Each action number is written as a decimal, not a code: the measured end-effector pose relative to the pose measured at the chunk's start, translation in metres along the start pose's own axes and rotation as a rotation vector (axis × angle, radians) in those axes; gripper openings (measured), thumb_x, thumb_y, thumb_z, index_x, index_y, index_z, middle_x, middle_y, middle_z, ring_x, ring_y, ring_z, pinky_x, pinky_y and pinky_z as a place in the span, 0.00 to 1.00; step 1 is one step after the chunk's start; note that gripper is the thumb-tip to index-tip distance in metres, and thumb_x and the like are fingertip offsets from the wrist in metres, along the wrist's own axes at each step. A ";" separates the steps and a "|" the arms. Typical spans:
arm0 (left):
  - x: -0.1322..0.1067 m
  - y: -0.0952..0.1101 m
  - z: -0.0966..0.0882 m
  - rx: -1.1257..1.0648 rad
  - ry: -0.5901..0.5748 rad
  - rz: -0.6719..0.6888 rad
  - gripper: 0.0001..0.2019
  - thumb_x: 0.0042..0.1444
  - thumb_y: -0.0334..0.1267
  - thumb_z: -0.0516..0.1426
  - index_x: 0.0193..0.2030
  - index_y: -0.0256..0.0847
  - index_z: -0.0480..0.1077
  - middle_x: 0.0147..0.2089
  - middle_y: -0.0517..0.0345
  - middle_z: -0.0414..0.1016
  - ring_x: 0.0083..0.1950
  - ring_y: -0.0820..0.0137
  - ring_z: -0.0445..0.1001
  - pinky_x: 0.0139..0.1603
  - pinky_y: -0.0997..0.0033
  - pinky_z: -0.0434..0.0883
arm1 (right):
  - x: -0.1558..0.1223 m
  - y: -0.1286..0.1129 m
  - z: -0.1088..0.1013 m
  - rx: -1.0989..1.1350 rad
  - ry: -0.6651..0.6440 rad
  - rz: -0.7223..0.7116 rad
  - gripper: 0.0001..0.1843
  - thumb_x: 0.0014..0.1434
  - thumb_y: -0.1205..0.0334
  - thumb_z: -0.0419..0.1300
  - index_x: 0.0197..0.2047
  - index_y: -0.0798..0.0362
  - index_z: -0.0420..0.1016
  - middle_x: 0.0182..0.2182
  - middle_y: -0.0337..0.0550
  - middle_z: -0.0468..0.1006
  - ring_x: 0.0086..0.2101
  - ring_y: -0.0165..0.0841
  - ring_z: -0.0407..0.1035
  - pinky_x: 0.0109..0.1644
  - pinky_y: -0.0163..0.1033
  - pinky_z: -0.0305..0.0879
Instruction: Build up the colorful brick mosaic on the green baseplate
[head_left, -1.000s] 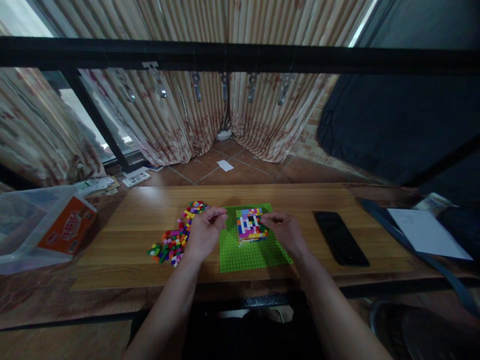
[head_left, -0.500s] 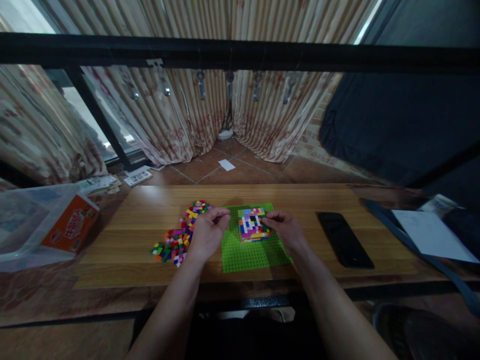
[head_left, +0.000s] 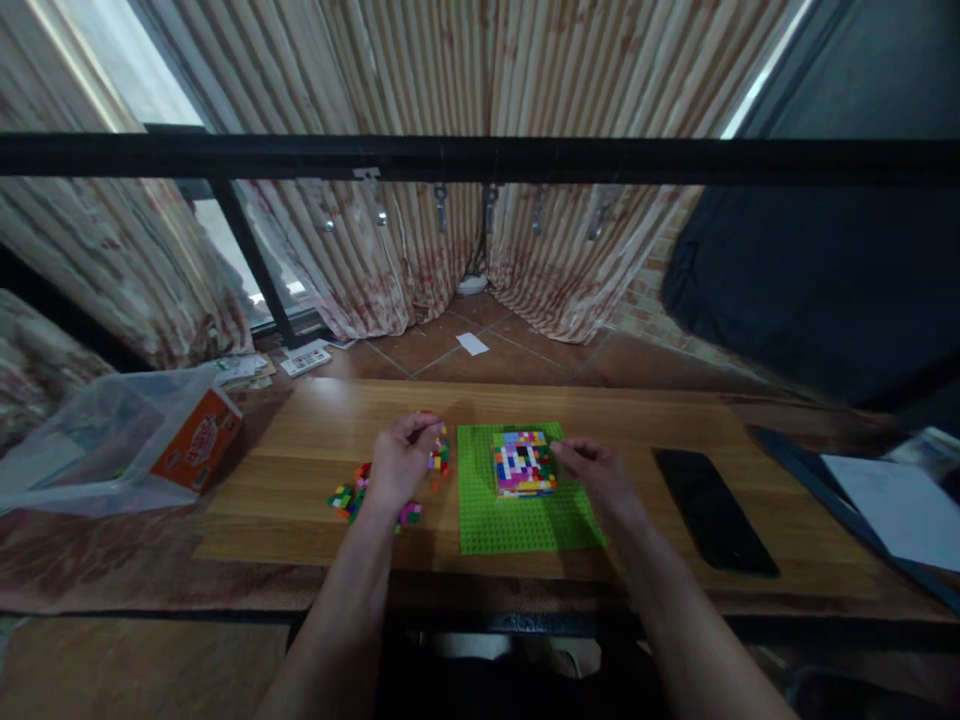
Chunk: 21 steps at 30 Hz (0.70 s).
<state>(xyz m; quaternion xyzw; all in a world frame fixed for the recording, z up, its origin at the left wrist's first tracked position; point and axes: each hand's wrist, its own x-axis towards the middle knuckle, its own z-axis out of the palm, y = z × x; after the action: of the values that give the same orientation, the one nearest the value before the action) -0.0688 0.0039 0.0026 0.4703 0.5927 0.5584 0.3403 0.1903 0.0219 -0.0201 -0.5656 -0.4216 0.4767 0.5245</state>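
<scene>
- Left hand [head_left: 397, 465] curls over loose bricks [head_left: 439, 460], picking, I'd judge; can't tell its grip.
- Right hand [head_left: 600, 478], grip pinched, touches the build [head_left: 523, 463].
- Next needs a fine one-brick pinch.

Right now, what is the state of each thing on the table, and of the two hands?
Baseplate: flat on the table.
Block: stacked on the baseplate, many colours.
Loose bricks: scattered left of the baseplate.
Left hand: over the loose bricks, fingers curled.
Right hand: fingertips at the block's right edge.
Phone: flat, screen dark.
Bag: clear, orange box inside.
</scene>
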 end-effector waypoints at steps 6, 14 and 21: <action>0.019 -0.008 -0.067 -0.055 0.443 -0.109 0.15 0.43 0.41 0.61 0.37 0.34 0.76 0.29 0.59 0.76 0.28 0.73 0.72 0.32 0.75 0.67 | -0.018 -0.012 0.000 -0.150 0.053 -0.223 0.20 0.43 0.44 0.69 0.31 0.53 0.78 0.28 0.43 0.80 0.30 0.36 0.73 0.36 0.41 0.70; 0.023 -0.033 -0.108 0.442 0.402 -0.205 0.14 0.53 0.41 0.56 0.40 0.37 0.79 0.35 0.52 0.81 0.37 0.66 0.77 0.36 0.71 0.68 | -0.024 -0.024 0.114 -0.647 -0.428 -0.602 0.20 0.60 0.48 0.56 0.48 0.53 0.76 0.46 0.51 0.80 0.47 0.41 0.74 0.54 0.49 0.68; 0.001 -0.044 -0.110 0.687 0.216 -0.110 0.16 0.62 0.43 0.50 0.44 0.41 0.78 0.42 0.49 0.82 0.44 0.63 0.78 0.45 0.67 0.71 | 0.033 0.001 0.201 -1.073 -0.601 -0.626 0.26 0.66 0.54 0.50 0.61 0.59 0.67 0.60 0.59 0.69 0.60 0.43 0.62 0.63 0.49 0.57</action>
<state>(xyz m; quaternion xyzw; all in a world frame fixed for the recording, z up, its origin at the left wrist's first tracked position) -0.1787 -0.0300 -0.0245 0.4626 0.8028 0.3539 0.1273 -0.0011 0.0924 -0.0235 -0.4417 -0.8699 0.1644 0.1454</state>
